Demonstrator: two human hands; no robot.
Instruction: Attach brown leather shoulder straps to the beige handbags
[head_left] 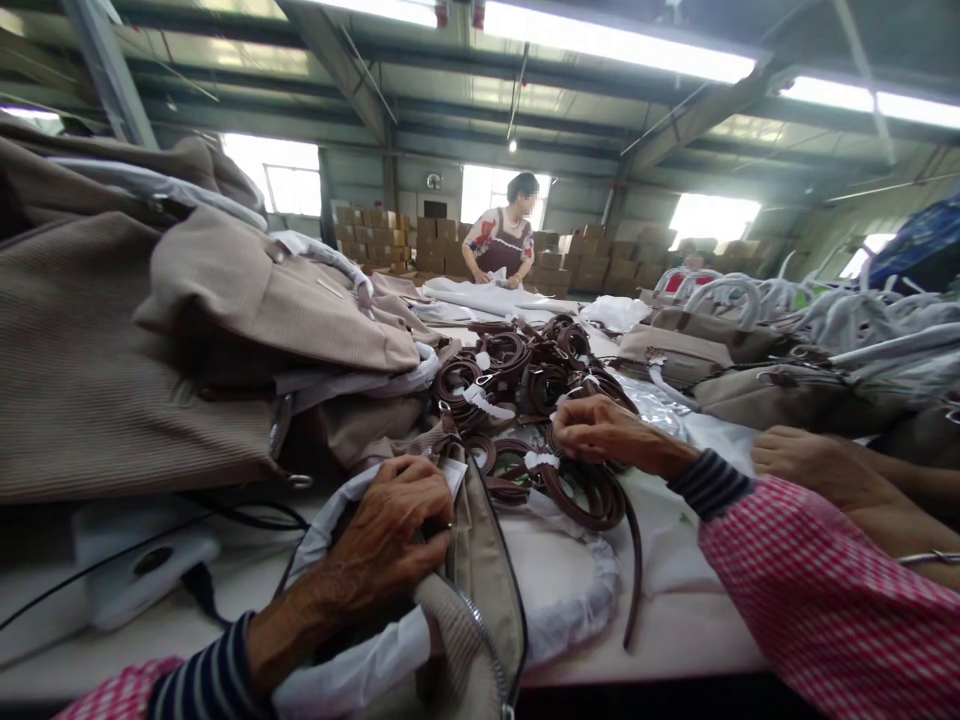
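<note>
Left grip clasps the unzipped corduroy handbag beneath it; right grip, fingers bunched, hold unclear, meets coiled brown straps.

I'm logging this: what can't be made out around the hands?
In the head view:
Lower end of open handbag: cut off by bottom edge.
Its inside: partly hidden by left hand.
Any print on white tag: too small.
Whether right hand grips a coiled brown strap: hand hides contact.
</note>
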